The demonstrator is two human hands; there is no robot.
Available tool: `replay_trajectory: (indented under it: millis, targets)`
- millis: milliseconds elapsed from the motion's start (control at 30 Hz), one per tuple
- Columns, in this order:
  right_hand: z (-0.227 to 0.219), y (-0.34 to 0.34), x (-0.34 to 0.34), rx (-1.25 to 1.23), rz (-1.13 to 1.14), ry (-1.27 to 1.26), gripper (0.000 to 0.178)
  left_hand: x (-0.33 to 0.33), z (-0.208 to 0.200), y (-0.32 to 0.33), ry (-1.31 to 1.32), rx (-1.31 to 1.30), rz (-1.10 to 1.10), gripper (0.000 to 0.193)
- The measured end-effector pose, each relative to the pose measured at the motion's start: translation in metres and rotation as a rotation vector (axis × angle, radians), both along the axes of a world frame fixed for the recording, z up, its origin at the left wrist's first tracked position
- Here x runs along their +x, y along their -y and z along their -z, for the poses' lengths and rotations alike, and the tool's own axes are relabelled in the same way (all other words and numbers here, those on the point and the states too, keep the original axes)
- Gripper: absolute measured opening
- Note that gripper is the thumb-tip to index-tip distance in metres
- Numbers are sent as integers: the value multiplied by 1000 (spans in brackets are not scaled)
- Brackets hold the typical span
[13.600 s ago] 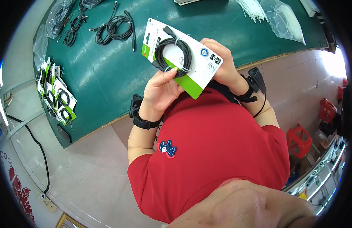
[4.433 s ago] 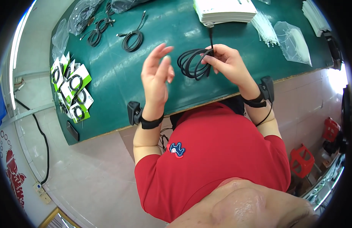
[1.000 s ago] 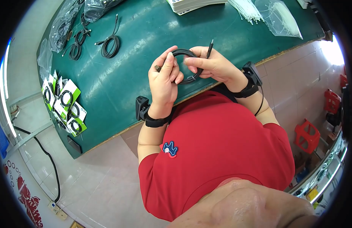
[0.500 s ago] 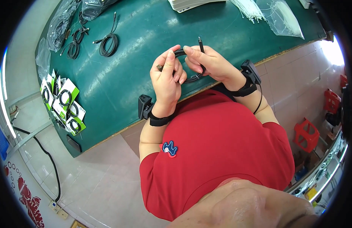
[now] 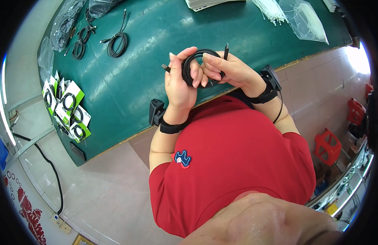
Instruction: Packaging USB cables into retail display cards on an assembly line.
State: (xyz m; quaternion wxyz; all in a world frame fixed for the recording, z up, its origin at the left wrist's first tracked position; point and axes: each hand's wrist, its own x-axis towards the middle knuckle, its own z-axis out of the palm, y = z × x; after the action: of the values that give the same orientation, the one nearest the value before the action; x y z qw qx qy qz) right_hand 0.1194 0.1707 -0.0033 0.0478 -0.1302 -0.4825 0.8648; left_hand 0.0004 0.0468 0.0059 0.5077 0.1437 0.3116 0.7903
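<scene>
A black cable [image 5: 200, 53] is coiled into a ring between my hands, over the near edge of the green table. My left hand [image 5: 183, 77] grips the coil's left side, with fingers curled through the ring. One metal-tipped plug [image 5: 166, 68] pokes out left of the left thumb. My right hand [image 5: 225, 67] pinches the coil's right side between thumb and fingers. The cable's other plug [image 5: 226, 50] stands up beyond the right fingers. Part of the coil is hidden behind the fingers of both hands.
Loose coiled cables [image 5: 117, 44] lie at the table's far left, near grey plastic bags [image 5: 65, 26]. Carded cables [image 5: 68, 104] are heaped at the left edge. White cable ties [image 5: 269, 10] and a clear bag [image 5: 305, 22] lie far right. A red stool [image 5: 328, 147] stands on the floor.
The coil has turned to face upward and shows as a rounder ring. My right hand has shifted slightly right, and the left plug now sticks out further.
</scene>
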Motion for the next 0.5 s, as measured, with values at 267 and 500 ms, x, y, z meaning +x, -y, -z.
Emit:
replay_trajectory:
  millis: [267,500]
  targets:
    - [-6,-1,6,69,-37,93,49,-4,-14,4,-16,-166,123,41]
    - [0,5,3,45,32,85,49,1,-9,5,-35,-192,87,31]
